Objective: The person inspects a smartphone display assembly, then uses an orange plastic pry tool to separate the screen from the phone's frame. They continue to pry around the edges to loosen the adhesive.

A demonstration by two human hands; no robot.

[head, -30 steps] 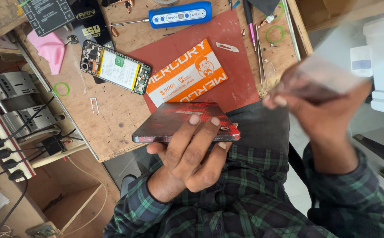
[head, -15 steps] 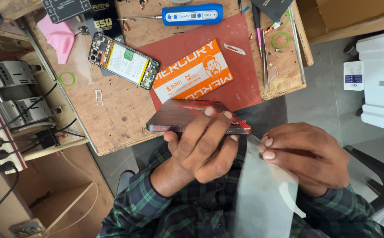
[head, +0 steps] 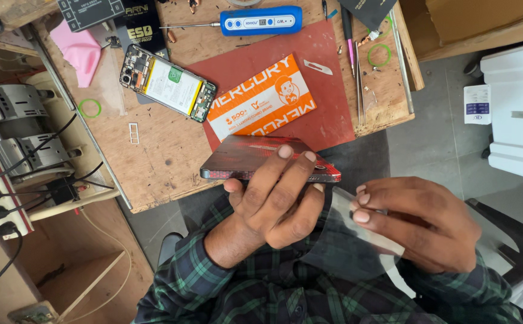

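The left hand (head: 273, 207) holds a red phone (head: 261, 159) by its edge, above the near edge of the wooden desk (head: 165, 156), fingers wrapped around it. The right hand (head: 420, 222) pinches a thin clear film (head: 351, 240) between thumb and fingertips, just beside the phone's right end. The step in hand seems to be handling the film at the phone; the next move calls for careful alignment of both.

1. A worn wooden workbench (head: 153, 162) fills the upper frame, a red mat (head: 327, 90) laid on it.
2. Grey tiled floor (head: 429, 144) lies beside it, in soft even light.
3. A white cabinet (head: 513, 108) stands at right; a wooden shelf (head: 81, 282) sits low at left.
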